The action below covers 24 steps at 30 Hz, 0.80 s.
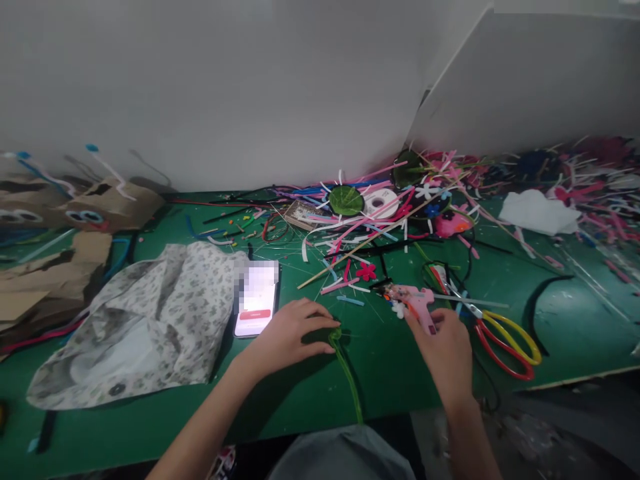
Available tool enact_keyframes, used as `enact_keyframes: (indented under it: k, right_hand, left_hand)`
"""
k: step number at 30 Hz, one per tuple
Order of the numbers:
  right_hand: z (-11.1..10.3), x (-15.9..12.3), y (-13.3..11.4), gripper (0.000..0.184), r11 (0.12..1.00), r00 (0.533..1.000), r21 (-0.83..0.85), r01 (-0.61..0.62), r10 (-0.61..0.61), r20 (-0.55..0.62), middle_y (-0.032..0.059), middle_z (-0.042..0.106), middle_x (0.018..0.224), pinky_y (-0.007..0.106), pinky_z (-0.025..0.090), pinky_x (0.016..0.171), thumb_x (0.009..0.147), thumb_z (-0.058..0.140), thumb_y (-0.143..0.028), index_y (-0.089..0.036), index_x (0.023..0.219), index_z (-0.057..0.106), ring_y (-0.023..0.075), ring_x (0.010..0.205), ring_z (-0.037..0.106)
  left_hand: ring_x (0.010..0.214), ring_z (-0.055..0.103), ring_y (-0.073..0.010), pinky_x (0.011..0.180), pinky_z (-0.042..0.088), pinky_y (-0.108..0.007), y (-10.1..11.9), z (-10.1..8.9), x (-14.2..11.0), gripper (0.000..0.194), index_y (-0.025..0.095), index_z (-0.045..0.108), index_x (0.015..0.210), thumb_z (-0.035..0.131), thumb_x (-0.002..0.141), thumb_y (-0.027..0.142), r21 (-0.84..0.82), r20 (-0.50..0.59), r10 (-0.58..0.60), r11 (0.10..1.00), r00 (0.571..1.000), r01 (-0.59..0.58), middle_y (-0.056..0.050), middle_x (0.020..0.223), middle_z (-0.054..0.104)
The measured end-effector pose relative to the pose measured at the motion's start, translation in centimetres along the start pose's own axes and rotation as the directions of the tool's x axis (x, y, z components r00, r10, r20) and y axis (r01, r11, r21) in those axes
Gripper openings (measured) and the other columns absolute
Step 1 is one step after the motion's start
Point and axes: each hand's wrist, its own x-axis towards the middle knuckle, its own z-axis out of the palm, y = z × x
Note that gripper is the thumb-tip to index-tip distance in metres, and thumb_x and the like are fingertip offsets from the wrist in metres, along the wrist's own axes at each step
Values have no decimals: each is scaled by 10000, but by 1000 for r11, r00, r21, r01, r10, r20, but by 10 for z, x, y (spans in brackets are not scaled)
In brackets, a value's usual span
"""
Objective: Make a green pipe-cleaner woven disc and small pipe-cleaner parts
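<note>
Between the thumb and fingers of my left hand is the curled end of a green pipe cleaner. Its long stem runs down toward the table's front edge. My right hand is closed on the handle of a pink hot glue gun, whose nozzle points left, well apart from the green curl. A small white flower shows just under the gun. Beyond the nozzle lies a red flower shape. Scissors with red and yellow handles rest right of my right hand.
A lit phone lies beside a patterned cloth on the green table. Brown paper-bag crafts stand far left. Loose pipe cleaners, a white roll and a green round piece crowd the back. White tissue sits right.
</note>
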Motion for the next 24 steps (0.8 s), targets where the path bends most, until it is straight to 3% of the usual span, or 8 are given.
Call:
enact_keyframes:
  k: [5,10,12,17,20,24]
  right_hand:
    - [4,5,-17,425,995,998,-96,-38,33,-47,16,559,689,288,261,487,714,633,-620,-236,844,505,216,592,512]
    - [1,5,-6,303,995,949,102,-7,39,-313,40,619,799,309,393,581,720,695,-448,-210,836,549,175,597,537]
    - [-1,4,-2,314,984,934,177,15,50,-355,52,629,835,312,434,608,726,701,-444,-197,857,558,167,606,550]
    - [-12,-10,-4,315,914,936,388,121,25,-351,69,641,866,308,496,623,732,726,-418,-216,798,494,185,726,604]
    - [-13,-27,-10,299,877,931,395,273,-137,-338,70,640,888,315,515,664,741,737,-339,-227,778,463,190,785,625]
    - [-2,-46,-10,214,871,925,317,374,-328,-191,76,634,951,318,522,703,809,669,-322,-222,842,482,196,860,630]
  left_hand:
    - [1011,595,-208,879,474,-373,5,10,-4,359,300,616,1219,617,882,422,16,-39,-81,996,996,82,-48,1111,654]
    - [986,601,-185,862,485,-352,9,18,-11,299,295,640,1173,602,897,405,1,-114,-111,994,987,112,-34,1083,664]
    - [968,607,-177,848,488,-343,8,22,-12,263,295,654,1148,594,908,383,4,-139,-107,994,984,109,-30,1057,674]
    - [938,618,-179,823,489,-339,2,32,-12,248,278,674,1120,600,905,378,18,-183,-80,996,980,85,-41,1022,683]
    - [929,616,-182,819,482,-341,-2,37,-13,241,268,679,1108,594,910,376,17,-214,-63,998,975,69,-49,996,680]
    - [922,611,-184,807,470,-343,-5,43,-14,236,266,672,1115,587,918,363,33,-243,-36,998,969,45,-49,978,676]
